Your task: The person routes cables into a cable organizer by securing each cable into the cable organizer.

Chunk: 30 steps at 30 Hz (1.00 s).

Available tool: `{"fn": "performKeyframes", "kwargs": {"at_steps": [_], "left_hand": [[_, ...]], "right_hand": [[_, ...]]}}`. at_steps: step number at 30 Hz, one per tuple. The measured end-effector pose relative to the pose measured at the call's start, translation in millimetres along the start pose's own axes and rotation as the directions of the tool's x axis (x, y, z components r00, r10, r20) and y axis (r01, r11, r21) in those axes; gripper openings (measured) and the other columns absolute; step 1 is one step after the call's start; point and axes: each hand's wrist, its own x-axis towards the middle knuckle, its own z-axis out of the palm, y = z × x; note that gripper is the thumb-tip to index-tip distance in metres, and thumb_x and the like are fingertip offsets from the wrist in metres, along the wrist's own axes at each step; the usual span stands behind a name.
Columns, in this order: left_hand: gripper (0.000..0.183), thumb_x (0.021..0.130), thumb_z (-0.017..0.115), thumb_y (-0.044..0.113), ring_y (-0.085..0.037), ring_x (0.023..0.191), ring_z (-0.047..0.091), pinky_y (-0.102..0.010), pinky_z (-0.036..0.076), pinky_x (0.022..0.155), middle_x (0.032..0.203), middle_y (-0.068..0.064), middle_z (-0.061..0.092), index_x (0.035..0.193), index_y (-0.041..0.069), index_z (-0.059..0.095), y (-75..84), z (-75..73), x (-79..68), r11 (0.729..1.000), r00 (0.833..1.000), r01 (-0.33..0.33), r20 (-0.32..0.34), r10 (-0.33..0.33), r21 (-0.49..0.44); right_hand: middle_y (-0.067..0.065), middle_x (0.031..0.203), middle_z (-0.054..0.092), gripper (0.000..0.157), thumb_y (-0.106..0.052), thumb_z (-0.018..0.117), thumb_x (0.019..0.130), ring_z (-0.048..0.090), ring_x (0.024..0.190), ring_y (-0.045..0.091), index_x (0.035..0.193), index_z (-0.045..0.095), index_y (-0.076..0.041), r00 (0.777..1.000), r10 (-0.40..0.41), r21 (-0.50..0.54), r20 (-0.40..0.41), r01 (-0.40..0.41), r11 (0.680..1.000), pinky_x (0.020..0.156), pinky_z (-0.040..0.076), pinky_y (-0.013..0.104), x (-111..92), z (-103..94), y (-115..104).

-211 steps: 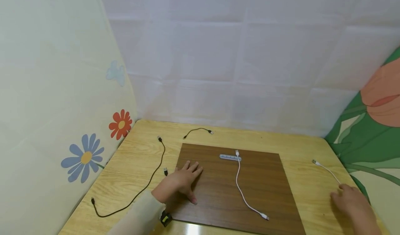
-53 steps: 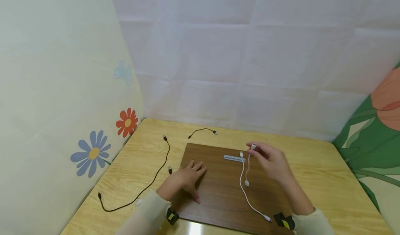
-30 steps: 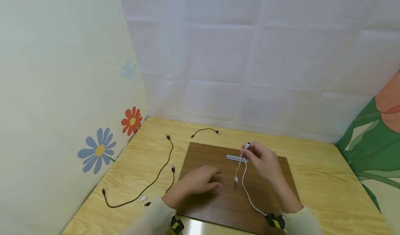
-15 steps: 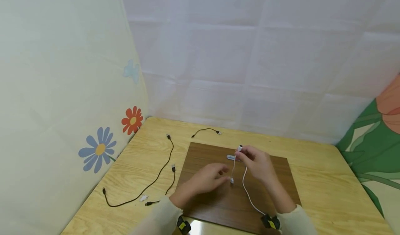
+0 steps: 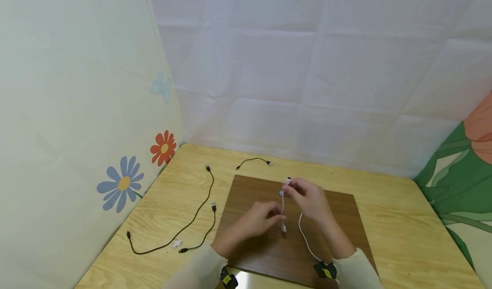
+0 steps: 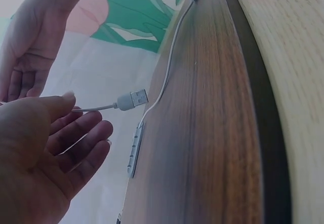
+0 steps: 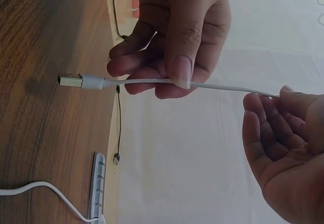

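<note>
A short white USB cable (image 7: 81, 80) hangs between both hands above the brown board (image 5: 253, 188), its metal plug pointing down. With thumb and fingers, my left hand (image 5: 261, 218) pinches the cord just above that plug. Higher up, my right hand (image 5: 309, 197) pinches the cable's other end, whose white connector (image 5: 288, 180) sticks out above the fingertips. On the board lies a slotted grey-blue cable holder (image 6: 135, 150), mostly covered by the right hand in the head view. A longer white cable (image 5: 305, 235) runs from one end of this holder towards the board's front.
Left of the board, a long black cable (image 5: 197, 210) and a shorter black cable (image 5: 210, 229) lie on the wooden table (image 5: 403, 220). Another small black cable (image 5: 251, 159) is behind it. A small white piece (image 5: 177, 243) sits near the long one. Cloth walls (image 5: 246, 67) enclose the table.
My right hand has brought the short white cable from the table's right side over the board. My left hand has left the board's left edge, moved right and taken hold of the cord.
</note>
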Motion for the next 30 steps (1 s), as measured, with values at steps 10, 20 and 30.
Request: {"fn": "performKeyframes", "kwargs": {"at_steps": [10,20,30], "left_hand": [[0.014,0.1,0.065,0.024,0.005,0.068,0.056,-0.016,0.051,0.061,0.081,0.012,0.068,0.095,0.012,0.07,-0.7,2.2,0.6,0.999,0.999,-0.013,-0.045,0.011,-0.037],[0.012,0.098,0.068,0.025,0.003,0.072,0.061,-0.019,0.053,0.069,0.083,0.012,0.07,0.091,0.016,0.07,-1.5,2.2,1.2,0.993,0.992,0.019,-0.12,-0.033,-0.12],[0.015,0.099,0.067,0.024,-0.012,0.075,0.07,-0.024,0.058,0.07,0.082,-0.001,0.074,0.093,0.01,0.07,3.4,-2.0,8.3,0.922,0.959,0.109,-0.205,-0.196,-0.371]], "right_hand": [[0.008,0.088,0.075,0.008,-0.014,0.069,0.097,0.073,0.082,0.024,0.096,0.072,-0.007,0.998,0.066,0.018,0.024,-0.066,0.998,0.07,0.057,0.023,0,1.0,2],[0.009,0.095,0.074,0.02,-0.012,0.067,0.098,0.069,0.084,0.016,0.114,0.07,0.0,0.994,0.109,-0.015,0.029,-0.109,0.994,0.072,0.055,0.023,-6,-3.4,11],[0.001,0.097,0.073,0.017,-0.022,0.066,0.1,0.065,0.086,0.012,0.111,0.071,-0.009,0.975,0.187,-0.047,0.118,-0.183,0.982,0.073,0.053,0.025,-28,4.6,15]]}}
